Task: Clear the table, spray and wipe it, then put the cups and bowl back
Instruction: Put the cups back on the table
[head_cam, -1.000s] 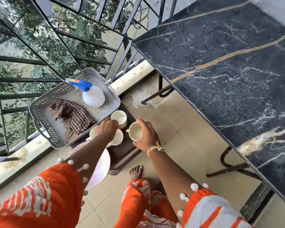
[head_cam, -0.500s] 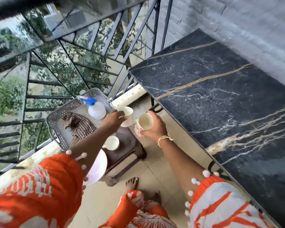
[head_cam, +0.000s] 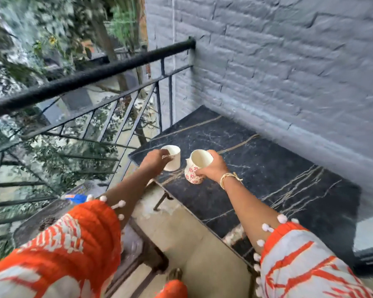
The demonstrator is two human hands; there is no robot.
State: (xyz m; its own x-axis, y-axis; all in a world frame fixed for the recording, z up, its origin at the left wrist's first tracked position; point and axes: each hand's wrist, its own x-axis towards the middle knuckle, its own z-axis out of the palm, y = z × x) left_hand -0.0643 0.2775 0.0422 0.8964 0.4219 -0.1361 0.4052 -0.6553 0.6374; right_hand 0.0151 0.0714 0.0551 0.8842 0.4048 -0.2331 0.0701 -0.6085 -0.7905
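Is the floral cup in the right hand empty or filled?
Empty: the floral cup tilts its mouth toward the camera, showing only bare cream interior, while the right hand grips it.

I've lifted both cups off the stool: left hand (head_cam: 154, 161) and right hand (head_cam: 213, 168) now carry them over the table (head_cam: 267, 168).

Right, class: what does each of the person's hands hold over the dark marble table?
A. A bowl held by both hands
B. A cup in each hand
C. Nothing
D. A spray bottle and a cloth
B: the left hand grips a plain white cup and the right hand grips a floral cup above the marble table.
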